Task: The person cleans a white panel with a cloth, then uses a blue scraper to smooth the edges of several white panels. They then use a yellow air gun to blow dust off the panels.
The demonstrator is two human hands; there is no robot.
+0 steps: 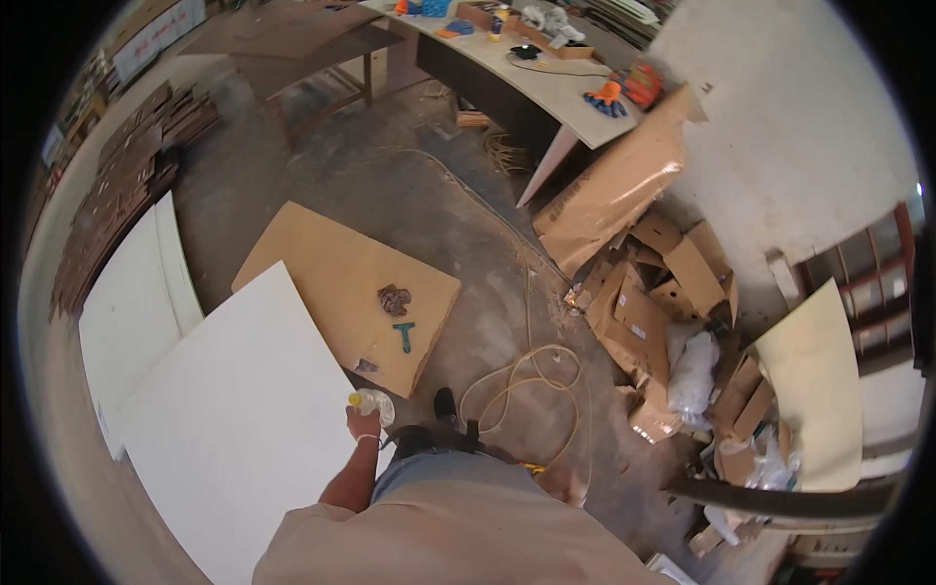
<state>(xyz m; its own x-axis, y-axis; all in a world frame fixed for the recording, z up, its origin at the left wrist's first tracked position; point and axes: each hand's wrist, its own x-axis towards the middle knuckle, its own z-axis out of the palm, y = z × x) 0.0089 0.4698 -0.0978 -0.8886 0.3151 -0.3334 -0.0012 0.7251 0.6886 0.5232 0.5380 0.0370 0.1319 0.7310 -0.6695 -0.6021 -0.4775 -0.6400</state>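
My left hand is closed around a clear plastic bottle with a yellow cap. The bottle is over the near right edge of a large white sheet. Just ahead of it lies a tan board, partly covered by the white sheet. On the board are a crumpled brown rag, a green T-shaped scraper and a small dark scrap. My right hand does not show; my torso fills the lower middle.
A long table holds gloves and boxes at the back. A pale hose or cable coils on the floor by my foot. Broken-down cardboard boxes and plastic wrap pile up at right. Dark planks are stacked at far left.
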